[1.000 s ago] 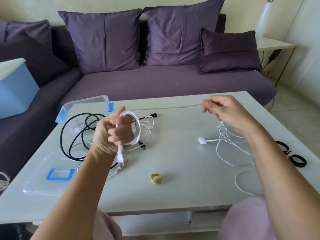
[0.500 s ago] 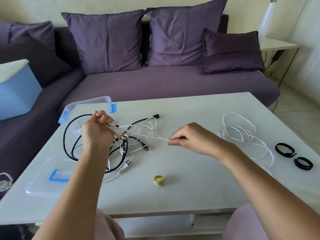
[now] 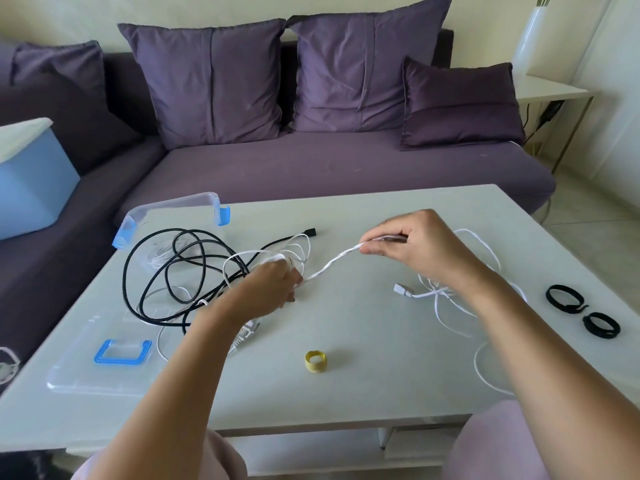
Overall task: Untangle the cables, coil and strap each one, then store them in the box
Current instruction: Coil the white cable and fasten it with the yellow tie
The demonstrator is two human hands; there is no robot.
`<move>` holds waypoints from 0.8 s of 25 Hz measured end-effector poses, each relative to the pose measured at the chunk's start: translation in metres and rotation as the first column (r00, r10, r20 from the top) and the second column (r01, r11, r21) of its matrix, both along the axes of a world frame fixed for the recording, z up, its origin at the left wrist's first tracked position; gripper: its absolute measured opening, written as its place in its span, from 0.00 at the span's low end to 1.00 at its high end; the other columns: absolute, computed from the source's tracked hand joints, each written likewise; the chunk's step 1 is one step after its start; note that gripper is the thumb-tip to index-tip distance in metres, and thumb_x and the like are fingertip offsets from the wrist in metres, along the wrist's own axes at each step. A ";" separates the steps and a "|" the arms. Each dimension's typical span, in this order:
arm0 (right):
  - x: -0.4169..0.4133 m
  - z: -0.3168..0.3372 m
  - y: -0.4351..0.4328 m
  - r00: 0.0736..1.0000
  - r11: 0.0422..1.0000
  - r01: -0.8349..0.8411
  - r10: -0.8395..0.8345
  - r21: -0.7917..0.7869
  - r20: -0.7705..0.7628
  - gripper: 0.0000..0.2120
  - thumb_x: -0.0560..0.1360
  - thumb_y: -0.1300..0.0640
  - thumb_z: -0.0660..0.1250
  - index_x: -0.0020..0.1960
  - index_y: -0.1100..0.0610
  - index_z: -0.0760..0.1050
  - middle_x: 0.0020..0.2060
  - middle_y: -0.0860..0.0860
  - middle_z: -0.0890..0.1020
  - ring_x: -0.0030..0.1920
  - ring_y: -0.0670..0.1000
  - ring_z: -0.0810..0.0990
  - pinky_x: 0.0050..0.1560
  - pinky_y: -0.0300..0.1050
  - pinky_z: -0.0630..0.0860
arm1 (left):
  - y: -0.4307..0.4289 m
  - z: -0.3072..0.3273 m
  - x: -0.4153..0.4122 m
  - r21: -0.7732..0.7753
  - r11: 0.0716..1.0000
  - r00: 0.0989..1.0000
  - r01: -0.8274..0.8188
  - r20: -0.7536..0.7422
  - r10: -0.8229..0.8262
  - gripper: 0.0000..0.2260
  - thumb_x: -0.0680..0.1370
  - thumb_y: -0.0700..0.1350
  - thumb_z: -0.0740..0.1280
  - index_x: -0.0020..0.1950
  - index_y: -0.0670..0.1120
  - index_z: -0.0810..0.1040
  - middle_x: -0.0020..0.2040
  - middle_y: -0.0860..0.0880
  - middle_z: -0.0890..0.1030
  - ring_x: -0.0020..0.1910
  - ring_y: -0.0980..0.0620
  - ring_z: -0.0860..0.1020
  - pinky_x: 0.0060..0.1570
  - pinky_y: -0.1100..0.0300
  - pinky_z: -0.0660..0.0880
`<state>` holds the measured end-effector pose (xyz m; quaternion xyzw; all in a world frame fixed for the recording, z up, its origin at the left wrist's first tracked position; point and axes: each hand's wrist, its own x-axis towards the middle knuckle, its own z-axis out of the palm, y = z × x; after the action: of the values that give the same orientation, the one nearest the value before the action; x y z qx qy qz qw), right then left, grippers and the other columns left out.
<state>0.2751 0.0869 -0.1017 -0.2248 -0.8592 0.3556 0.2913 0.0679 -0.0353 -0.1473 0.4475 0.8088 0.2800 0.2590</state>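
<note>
One yellow strap [image 3: 316,361] lies nearest on the pale worktop [image 3: 363,393]. Beyond it the left hand [image 3: 273,289] curls fingers [image 3: 289,277] round white cable [image 3: 332,265] turns; the right hand [image 3: 426,247] pinches its slack run. Light, limp (kinks easily), so I'd grip close to the coil. Farther left: black cable [image 3: 167,282], clear box [image 3: 173,206]; purple sofa [image 3: 329,168] behind.

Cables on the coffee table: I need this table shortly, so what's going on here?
A person is sorting a cable tangle. Their left hand grips loops of a white cable, and their right hand pinches the same cable further along, lifted off the table. A black cable sprawls uncoiled at the left. A yellow strap and two black straps lie unused; the clear box sits at the far left.
</note>
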 end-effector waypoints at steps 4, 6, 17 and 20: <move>0.012 0.007 0.014 0.978 0.986 0.140 -0.125 0.085 -0.169 0.02 0.69 0.57 0.75 0.40 0.56 0.84 0.35 0.45 0.84 0.38 0.48 0.81 0.41 0.43 0.74 | -0.008 0.015 0.012 -0.122 0.960 0.918 0.252 0.346 -0.196 0.23 0.83 0.54 0.50 0.35 0.45 0.72 0.25 0.49 0.66 0.23 0.52 0.61 0.24 0.64 0.60; 0.018 0.009 0.022 0.954 0.960 0.228 -0.186 0.165 -0.236 0.04 0.70 0.57 0.74 0.42 0.56 0.84 0.31 0.43 0.80 0.33 0.42 0.76 0.36 0.35 0.69 | -0.012 0.025 0.011 -0.076 0.939 0.804 0.336 0.542 -0.244 0.27 0.82 0.58 0.48 0.29 0.47 0.70 0.23 0.51 0.62 0.21 0.54 0.56 0.21 0.66 0.54; 0.017 -0.009 0.040 0.959 0.918 0.284 -0.270 0.275 -0.089 0.07 0.75 0.57 0.69 0.46 0.58 0.84 0.34 0.57 0.81 0.35 0.50 0.77 0.39 0.42 0.70 | -0.020 0.027 -0.031 0.329 0.888 -0.333 -0.322 0.838 -0.432 0.10 0.76 0.31 0.54 0.40 0.38 0.72 0.28 0.47 0.68 0.22 0.53 0.63 0.27 0.64 0.60; 0.008 -0.016 0.032 0.977 0.961 0.148 -0.178 0.233 0.115 0.07 0.74 0.54 0.70 0.43 0.57 0.83 0.32 0.55 0.81 0.34 0.52 0.75 0.36 0.40 0.68 | -0.012 0.023 -0.036 0.177 0.681 -0.265 -0.711 0.829 -0.492 0.12 0.71 0.26 0.56 0.36 0.40 0.71 0.26 0.49 0.71 0.20 0.55 0.67 0.23 0.64 0.66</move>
<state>0.2834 0.1191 -0.1180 -0.2842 -0.8899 0.2157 0.2842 0.0317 -0.0474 -0.1242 -0.0046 0.1215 0.8230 0.5549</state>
